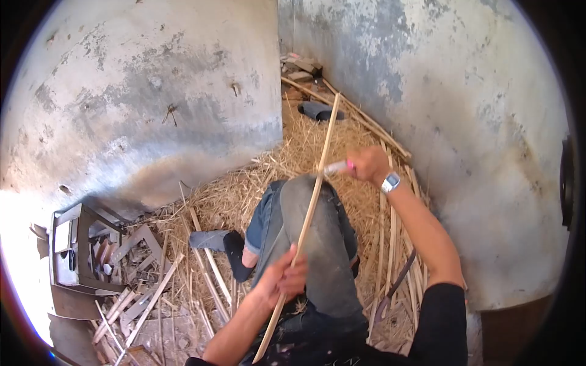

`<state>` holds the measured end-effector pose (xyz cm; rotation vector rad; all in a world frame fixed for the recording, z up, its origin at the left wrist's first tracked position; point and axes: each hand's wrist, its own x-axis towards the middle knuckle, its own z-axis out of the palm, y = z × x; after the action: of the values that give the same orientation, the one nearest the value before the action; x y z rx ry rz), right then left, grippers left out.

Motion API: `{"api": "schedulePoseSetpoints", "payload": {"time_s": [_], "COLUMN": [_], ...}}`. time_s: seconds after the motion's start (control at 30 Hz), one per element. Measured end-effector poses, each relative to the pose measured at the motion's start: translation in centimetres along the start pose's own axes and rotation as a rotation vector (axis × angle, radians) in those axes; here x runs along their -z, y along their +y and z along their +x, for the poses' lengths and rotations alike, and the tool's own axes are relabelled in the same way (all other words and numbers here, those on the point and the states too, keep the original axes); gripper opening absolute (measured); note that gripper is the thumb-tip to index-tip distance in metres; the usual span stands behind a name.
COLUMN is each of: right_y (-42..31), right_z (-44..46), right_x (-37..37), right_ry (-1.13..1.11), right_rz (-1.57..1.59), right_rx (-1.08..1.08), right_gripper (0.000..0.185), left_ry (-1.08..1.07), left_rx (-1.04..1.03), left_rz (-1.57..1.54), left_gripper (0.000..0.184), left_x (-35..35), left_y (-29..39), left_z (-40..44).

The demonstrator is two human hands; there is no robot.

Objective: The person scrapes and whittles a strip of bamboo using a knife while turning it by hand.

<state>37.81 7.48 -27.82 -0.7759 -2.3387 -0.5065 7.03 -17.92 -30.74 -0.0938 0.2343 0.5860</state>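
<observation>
In the head view, the long pale strip (310, 216) ran from between six and seven o'clock up to one, leaning across the trouser knees (299, 201). And there, at six o'clock, was the left hand (282, 282), fingers wrapped round the strip's lower half! Over at three, the right hand (368, 165), with a watch (390, 182) on its wrist, was clenched round the pink grip of a small knife (334, 167), its blade at the strip just above the knees, though whether it bit in was too small to tell.

How did that strip look to handle? Light, by my reckoning, and springy: stiff enough to stand out straight beyond the knees, but slim enough to flex or split under a hard push. Dry and not very slippery, I judged, with edges that could leave splinters. The best hold looked to be low, at six, well apart from the blade, with the knees as a prop; the free tip at one seemed likely to whip about. Shavings (226, 189) covered the floor round the legs, and more long strips (390, 232) lay out at four.
</observation>
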Motion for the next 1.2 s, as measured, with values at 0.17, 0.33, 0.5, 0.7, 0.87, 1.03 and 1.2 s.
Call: {"api": "schedulePoseSetpoints", "payload": {"time_s": [0.17, 0.33, 0.5, 0.7, 0.87, 1.03, 1.2], "right_y": [-5.1, -7.6, -1.8, -6.1, -9.1, -10.8, -11.4], "right_z": [2.3, 3.0, 6.7, 8.0, 4.2, 1.0, 1.3], "right_x": [0.0, -1.6, 5.2, 8.8, 8.7, 5.5, 3.8], "right_ry": [-0.124, 0.321, 1.015, 0.193, -0.202, -0.149, 0.017], "right_rz": [-0.028, 0.251, 1.622, 0.969, 0.627, 0.635, 0.729], "right_rx": [-0.286, -0.495, -1.317, -0.854, -0.58, -0.543, -0.658], "right_gripper": [0.061, 0.063, 0.06, 0.037, 0.029, 0.023, 0.02], "left_ry": [-0.1, -0.16, -0.015, 0.115, 0.1, 0.062, 0.081], "left_rx": [-0.095, -0.072, 0.056, -0.013, -0.012, -0.001, -0.014], "left_rz": [-0.063, -0.046, -0.069, 0.107, 0.11, 0.096, 0.068], "left_gripper": [0.038, 0.038, 0.037, 0.038, 0.037, 0.036, 0.036], "left_x": [-0.5, -3.1, 0.5, -0.5, -0.3, -0.2, -0.4], "left_y": [2.7, 1.4, -1.6, -2.2, -2.2, -2.1, -2.2], "left_z": [0.3, -1.1, -0.2, -0.1, -0.2, -0.3, -0.2]}}
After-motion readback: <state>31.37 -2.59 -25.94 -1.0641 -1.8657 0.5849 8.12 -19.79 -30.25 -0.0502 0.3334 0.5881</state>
